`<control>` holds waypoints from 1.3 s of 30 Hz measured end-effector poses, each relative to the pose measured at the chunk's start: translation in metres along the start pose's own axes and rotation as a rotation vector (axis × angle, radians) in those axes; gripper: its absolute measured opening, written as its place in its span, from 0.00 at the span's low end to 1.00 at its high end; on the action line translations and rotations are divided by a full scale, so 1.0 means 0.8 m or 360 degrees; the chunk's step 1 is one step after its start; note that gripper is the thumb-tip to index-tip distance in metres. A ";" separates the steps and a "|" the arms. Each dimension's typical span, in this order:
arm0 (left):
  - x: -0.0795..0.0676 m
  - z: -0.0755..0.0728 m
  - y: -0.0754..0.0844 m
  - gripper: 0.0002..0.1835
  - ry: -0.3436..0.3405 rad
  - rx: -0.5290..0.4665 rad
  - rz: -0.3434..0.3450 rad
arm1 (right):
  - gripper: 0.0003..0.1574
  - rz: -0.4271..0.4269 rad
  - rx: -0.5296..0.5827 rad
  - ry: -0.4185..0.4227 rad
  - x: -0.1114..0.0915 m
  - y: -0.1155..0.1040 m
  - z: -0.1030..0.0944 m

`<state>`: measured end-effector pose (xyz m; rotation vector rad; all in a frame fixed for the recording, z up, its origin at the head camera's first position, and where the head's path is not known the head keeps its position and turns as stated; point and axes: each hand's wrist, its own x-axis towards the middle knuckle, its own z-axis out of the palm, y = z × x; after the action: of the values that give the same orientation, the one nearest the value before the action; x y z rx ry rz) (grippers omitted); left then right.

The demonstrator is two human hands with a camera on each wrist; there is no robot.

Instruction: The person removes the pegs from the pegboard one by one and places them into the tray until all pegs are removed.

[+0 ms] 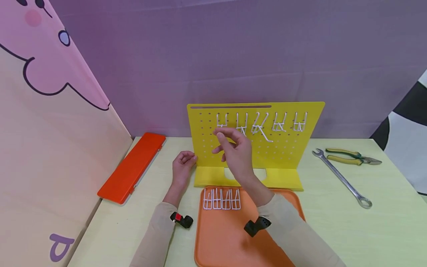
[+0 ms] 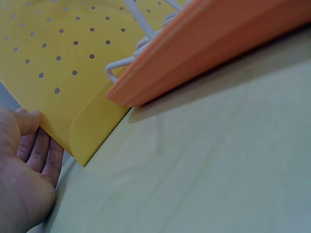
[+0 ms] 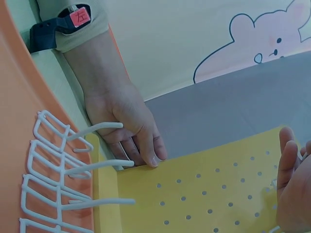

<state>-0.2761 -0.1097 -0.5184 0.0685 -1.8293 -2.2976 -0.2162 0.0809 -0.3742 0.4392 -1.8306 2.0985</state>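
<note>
A yellow pegboard (image 1: 277,159) stands upright on its base, with white wire hooks (image 1: 279,124) in a row along its upper part. My left hand (image 1: 182,168) grips the board's left edge, thumb on the front face and fingers curled behind. At the upper left of the board, my right hand (image 1: 237,154) pinches the leftmost wire hook (image 1: 221,120), whose lower part is hidden by the fingers. White wire shows between those fingers in the right wrist view. More white wire hooks (image 1: 221,200) lie side by side on an orange tray (image 1: 227,237) in front of the board.
A red flat case (image 1: 133,167) lies at the left. On the right are a combination wrench (image 1: 343,180) and pliers (image 1: 353,157) with yellow-green handles. A purple cloth (image 1: 233,55) hangs behind the table.
</note>
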 end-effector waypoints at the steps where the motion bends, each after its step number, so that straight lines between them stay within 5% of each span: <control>1: 0.000 0.000 0.000 0.07 0.0002 -0.0001 0.0003 | 0.12 -0.0003 -0.0004 -0.0005 -0.001 -0.001 0.001; 25: 0.001 0.000 0.000 0.07 0.0004 0.0020 -0.0021 | 0.12 0.0159 -0.0025 -0.0002 -0.044 -0.012 -0.023; 39: -0.001 0.001 0.001 0.08 0.0021 0.0022 0.0006 | 0.13 0.0333 -0.0088 -0.0011 -0.068 -0.014 -0.061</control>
<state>-0.2756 -0.1088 -0.5174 0.0818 -1.8378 -2.2768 -0.1637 0.1283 -0.3941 0.2506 -2.0099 2.1739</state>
